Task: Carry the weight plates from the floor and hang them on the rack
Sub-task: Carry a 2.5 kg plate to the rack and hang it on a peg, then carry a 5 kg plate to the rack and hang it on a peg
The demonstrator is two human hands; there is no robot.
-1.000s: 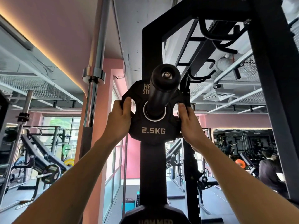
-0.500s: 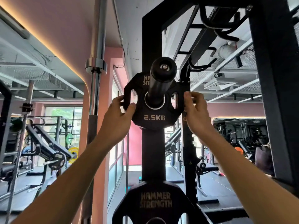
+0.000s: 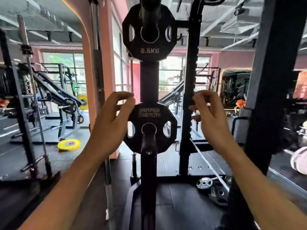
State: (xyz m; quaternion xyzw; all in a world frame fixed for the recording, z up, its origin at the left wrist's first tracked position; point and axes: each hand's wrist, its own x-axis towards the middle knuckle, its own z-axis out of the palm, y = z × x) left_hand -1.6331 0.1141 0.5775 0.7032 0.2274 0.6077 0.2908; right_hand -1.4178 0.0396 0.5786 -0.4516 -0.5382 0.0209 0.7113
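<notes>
2.5KG plate (image 3: 149, 33) hangs on peg — left hand (image 3: 111, 125), right hand (image 3: 211, 120) raised, empty.

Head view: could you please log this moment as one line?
2.5KG plate: hung on upper peg | left hand: empty | right hand: empty | floor plates: remaining

- 2.5 kg plate (image 3: 149, 33) hangs on the rack upright (image 3: 149, 80), above a second plate (image 3: 150, 128).
- Left hand (image 3: 110, 123) and right hand (image 3: 211, 120) flank the second plate, loosely curled, holding nothing.
</notes>
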